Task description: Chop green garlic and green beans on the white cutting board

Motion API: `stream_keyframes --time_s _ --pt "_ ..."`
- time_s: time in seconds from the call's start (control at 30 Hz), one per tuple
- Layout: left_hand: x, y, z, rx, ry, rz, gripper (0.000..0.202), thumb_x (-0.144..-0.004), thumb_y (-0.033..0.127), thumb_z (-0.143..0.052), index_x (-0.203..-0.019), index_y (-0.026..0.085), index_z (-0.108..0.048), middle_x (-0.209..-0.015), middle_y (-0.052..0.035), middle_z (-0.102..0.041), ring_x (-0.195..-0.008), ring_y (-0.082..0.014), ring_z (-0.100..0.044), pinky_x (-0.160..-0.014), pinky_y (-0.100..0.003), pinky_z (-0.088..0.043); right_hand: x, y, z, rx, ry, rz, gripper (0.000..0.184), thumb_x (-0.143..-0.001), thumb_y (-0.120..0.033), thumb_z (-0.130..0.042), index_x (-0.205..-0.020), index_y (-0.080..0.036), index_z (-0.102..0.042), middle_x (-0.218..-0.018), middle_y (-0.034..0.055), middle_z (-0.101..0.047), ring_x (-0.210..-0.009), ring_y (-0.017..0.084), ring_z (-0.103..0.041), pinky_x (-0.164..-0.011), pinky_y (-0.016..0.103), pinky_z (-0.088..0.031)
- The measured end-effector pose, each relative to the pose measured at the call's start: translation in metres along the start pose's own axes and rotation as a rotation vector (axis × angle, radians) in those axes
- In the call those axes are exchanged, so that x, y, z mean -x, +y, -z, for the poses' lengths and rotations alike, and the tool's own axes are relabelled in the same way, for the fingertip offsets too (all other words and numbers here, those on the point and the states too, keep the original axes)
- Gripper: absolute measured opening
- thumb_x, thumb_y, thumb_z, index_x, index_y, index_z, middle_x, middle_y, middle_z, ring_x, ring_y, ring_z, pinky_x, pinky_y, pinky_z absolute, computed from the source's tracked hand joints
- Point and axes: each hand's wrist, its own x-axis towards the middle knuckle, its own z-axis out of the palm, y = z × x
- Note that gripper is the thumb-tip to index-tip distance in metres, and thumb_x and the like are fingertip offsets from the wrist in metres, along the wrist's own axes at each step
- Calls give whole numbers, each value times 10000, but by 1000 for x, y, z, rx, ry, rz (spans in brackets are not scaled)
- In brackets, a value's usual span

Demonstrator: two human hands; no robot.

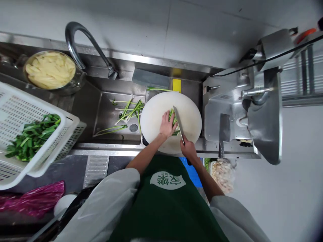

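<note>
A round white cutting board lies across the sink's right part. On it my left hand rests over a small bundle of cut green onions, its fingers curved and holding them against the board. My right hand is closed around the dark handle of a kitchen knife. The blade stands just right of the greens, close to my left fingertips. In the sink basin left of the board lie several loose whole green onions.
A curved faucet rises behind the sink. At the left are a pot of pale cut pieces and a white basket with chopped greens. A yellow block sits behind the board; a metal machine stands right.
</note>
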Motion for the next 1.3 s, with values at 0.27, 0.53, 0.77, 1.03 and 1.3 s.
stream_keyframes --time_s 0.27,0.53,0.77,1.03,1.3 --pt "-39 -40 36 53 -83 36 608 -1030 543 -429 -1531 198 -421 -1638 -180 -317 -1538 -308 -292 -1258 -554 -276 -10 95 30 -611 -69 -104 473 -891 -620 -481 -716 -194 -589 -528 8 -603 -429 137 -532 -477 251 -448" --pt "4 -25 58 -102 -398 -293 1101 -621 727 -837 -1543 258 -460 -1695 -183 -150 -1551 -488 -105 -1219 -696 -214 -19 113 15 -655 -42 -204 462 -762 -645 -660 -655 -214 -531 -472 -12 -556 -397 137 -513 -415 255 -426" --pt "5 10 9 -220 -149 -138 912 -712 708 -784 -1476 269 -549 -1696 -163 -153 -1528 -557 -41 -1151 -803 -176 -42 61 -1 -743 -125 -126 435 -743 -646 -635 -702 -236 -498 -491 -32 -552 -368 129 -494 -359 254 -410" --pt "0 26 -11 -173 -25 -96 570 -879 509 -695 -1365 219 -621 -1618 -151 -332 -1543 -385 -226 -1231 -714 -214 -41 33 -28 -819 -172 -54 464 -745 -682 -633 -737 -246 -475 -488 -42 -541 -352 132 -482 -346 264 -410" --pt "4 43 27 -275 -62 -67 419 -932 470 -598 -1251 208 -672 -1462 -156 -540 -1544 -328 -283 -1292 -672 -148 -13 -13 -36 -818 -77 -20 551 -710 -786 -619 -670 -254 -479 -454 -14 -526 -352 141 -479 -357 280 -422"
